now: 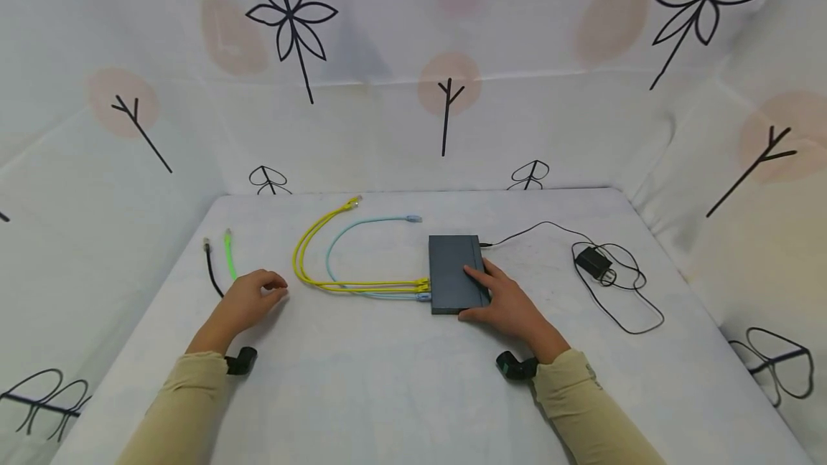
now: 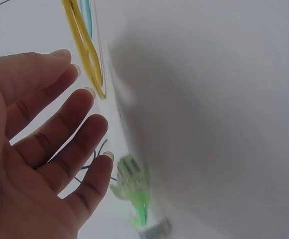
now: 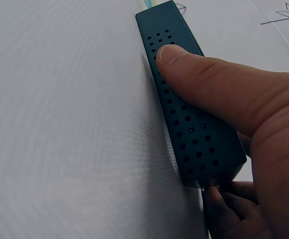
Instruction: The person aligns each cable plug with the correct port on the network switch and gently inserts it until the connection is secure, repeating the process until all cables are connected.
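A dark grey network switch point(image 1: 451, 264) lies on the table, seen from above in the head view. My right hand point(image 1: 510, 307) grips its right end, the thumb pressed on the side with small square vent holes in the right wrist view. Two yellow network cables point(image 1: 304, 242) and a light blue network cable point(image 1: 332, 246) are plugged into its left side. My left hand point(image 1: 242, 307) hovers to the left with loosely bent fingers and holds nothing. Close by it lie a green network cable point(image 1: 229, 253) and a black network cable point(image 1: 210, 264), both partly hidden behind the hand.
From the switch's back right corner a thin black power cord point(image 1: 536, 227) runs to a black power adapter point(image 1: 592, 262), lying in loops on the right. White patterned cloth walls point(image 1: 388, 120) stand around the back and sides of the white table point(image 1: 388, 393).
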